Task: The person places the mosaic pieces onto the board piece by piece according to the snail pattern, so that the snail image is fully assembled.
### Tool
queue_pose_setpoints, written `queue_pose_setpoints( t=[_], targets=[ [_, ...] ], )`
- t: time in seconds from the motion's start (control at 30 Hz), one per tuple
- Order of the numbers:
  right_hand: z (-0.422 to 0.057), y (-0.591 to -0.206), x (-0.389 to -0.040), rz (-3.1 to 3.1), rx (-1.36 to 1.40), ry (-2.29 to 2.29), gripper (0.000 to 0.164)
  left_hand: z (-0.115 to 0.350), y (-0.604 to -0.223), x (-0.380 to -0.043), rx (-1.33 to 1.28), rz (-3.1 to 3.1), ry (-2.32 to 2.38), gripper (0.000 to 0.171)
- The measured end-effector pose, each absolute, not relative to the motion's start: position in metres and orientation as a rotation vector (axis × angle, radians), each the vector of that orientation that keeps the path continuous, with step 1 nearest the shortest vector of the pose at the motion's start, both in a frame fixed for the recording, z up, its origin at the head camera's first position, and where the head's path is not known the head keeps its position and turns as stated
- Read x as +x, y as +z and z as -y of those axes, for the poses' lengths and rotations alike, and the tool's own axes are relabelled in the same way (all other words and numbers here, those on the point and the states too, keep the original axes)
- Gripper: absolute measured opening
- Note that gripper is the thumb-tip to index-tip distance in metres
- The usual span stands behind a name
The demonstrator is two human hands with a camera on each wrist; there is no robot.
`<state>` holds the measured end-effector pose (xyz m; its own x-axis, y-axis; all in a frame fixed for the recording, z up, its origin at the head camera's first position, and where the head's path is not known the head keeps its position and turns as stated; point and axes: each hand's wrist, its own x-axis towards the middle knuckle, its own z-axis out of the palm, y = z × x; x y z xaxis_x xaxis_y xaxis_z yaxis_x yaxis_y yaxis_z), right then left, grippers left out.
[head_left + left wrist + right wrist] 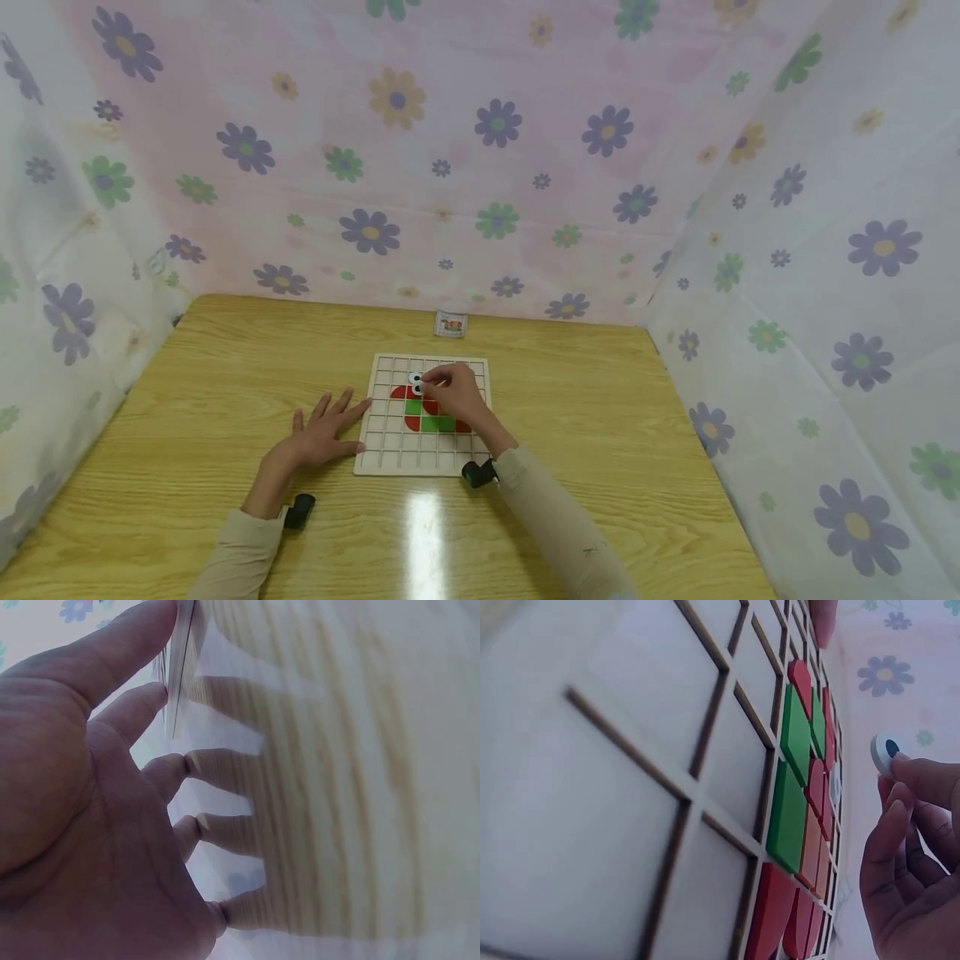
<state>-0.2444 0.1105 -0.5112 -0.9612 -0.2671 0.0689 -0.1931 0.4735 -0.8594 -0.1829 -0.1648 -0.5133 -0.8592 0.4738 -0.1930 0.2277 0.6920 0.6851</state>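
Note:
A white wooden grid board (382,458) lies on the table, with red and green pieces set in its squares. Between thumb and fingertips my right hand (459,393) pinches a round white eye piece with a black dot (883,755), held above the board. Another white disc (835,784) sits among the red pieces (769,911) in the right wrist view. My left hand (321,435) has its fingers spread on the table; thumb and index finger touch the board's left edge. Green squares (786,817) lie in a row beside the red ones.
A small picture card (451,324) with a coloured figure lies behind the board, near the table's back edge. Flower-patterned sheets (495,167) enclose the wood-grain table (600,400) at the back and both sides. Black devices (300,511) are worn at both wrists.

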Motion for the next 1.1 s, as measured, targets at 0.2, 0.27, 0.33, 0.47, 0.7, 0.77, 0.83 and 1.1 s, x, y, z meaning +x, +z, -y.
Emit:
queue_pose_setpoints(
  t=[0.2, 0.27, 0.33, 0.47, 0.7, 0.77, 0.83, 1.1],
  targets=[
    [-0.099, -0.513, -0.261, -2.648, -0.457, -1.444, 0.013, 0.164, -0.512, -0.182, 0.53, -2.545, 0.936, 0.076],
    [-0.096, -0.514, -0.266, -2.675, -0.475, -1.396, 0.013, 0.164, -0.511, -0.182, 0.532, -2.542, 0.946, 0.076],
    [-0.093, -0.516, -0.272, -2.697, -0.497, -1.369, 0.013, 0.165, -0.511, -0.182, 0.533, -2.542, 0.957, 0.076],
    [-0.087, -0.515, -0.281, -2.714, -0.517, -1.351, 0.014, 0.168, -0.515, -0.185, 0.545, -2.559, 0.963, 0.077],
    [-0.082, -0.509, -0.286, -2.701, -0.474, -1.384, 0.014, 0.165, -0.518, -0.187, 0.544, -2.56, 0.946, 0.078],
    [-0.081, -0.511, -0.286, -2.69, -0.463, -1.37, 0.013, 0.164, -0.517, -0.186, 0.533, -2.555, 0.939, 0.077],
    [-0.08, -0.514, -0.286, -2.673, -0.447, -1.348, 0.013, 0.163, -0.514, -0.184, 0.527, -2.548, 0.936, 0.076],
    [-0.075, -0.519, -0.287, -2.654, -0.448, -1.229, 0.016, 0.164, -0.516, -0.184, 0.514, -2.568, 0.91, 0.075]
  ],
)
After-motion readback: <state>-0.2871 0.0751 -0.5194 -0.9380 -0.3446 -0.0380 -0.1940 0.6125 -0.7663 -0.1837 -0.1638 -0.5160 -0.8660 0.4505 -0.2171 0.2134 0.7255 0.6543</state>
